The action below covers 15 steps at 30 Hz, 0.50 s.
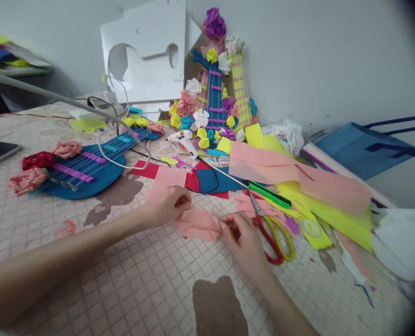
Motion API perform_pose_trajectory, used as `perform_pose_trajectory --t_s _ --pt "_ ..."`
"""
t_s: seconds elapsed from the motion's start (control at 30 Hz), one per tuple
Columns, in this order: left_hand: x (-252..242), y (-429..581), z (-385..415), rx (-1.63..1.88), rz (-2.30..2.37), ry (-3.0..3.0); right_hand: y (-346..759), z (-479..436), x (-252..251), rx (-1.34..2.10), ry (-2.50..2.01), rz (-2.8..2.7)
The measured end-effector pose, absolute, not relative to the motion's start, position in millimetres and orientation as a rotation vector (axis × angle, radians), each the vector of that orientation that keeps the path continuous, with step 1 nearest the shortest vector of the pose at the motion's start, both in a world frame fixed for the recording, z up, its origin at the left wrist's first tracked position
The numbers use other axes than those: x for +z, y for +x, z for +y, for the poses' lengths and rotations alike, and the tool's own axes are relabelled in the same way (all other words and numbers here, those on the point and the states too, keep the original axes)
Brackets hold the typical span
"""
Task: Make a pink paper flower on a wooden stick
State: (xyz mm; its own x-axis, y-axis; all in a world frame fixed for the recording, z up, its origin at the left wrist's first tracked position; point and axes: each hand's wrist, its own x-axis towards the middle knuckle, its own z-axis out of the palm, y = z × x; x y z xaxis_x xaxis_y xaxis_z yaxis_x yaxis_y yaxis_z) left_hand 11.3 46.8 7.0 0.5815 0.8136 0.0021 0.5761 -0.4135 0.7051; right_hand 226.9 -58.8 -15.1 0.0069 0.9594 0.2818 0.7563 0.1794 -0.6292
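Pink paper (198,225), blue guitar (104,179), red-and-yellow scissor handles (278,253), green cutter (270,194), beige grid-patterned tablecloth (141,284)

A craft workspace beside a plain wall (308,60), shown by the table (141,284) bearing pink paper (199,224), scissors (259,211), a hot-glue gun (183,138) and a flower-trimmed blue model guitar (85,181).
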Motion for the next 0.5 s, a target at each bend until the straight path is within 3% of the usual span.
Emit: perform_pose_trajectory --t_s 0.5 --pt "1 24 39 0.471 1.042 2.237 215 -47 -11 0.444 -1.777 -1.909"
